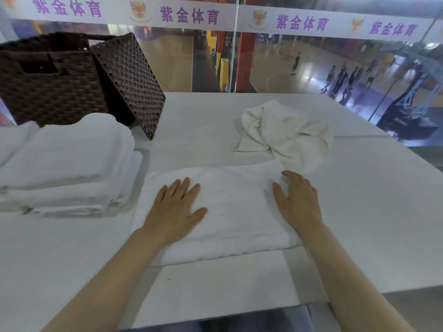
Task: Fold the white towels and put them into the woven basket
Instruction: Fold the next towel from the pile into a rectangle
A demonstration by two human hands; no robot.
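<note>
My left hand [176, 207] and right hand [297, 200] press flat, fingers straight, on the half-folded towel [230, 212] to smooth it. The woven basket [48, 77] waits beyond its left, a crumpled towel [285, 133] beyond its right.

White table [359, 212]: folded towel [227, 212], towel stack [67, 164], crumpled towel [287, 135], woven basket [48, 85].

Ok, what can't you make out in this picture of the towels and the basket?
All in the head view:
- Inside of the woven basket: hidden by its own front wall, so any towels inside are unseen.
- Folded towel stack: cut off by the left edge; the count is unclear.
- Crumpled towel: bunched folds hide its full shape.
- Flat towel: partly covered by the left hand and right hand.
</note>
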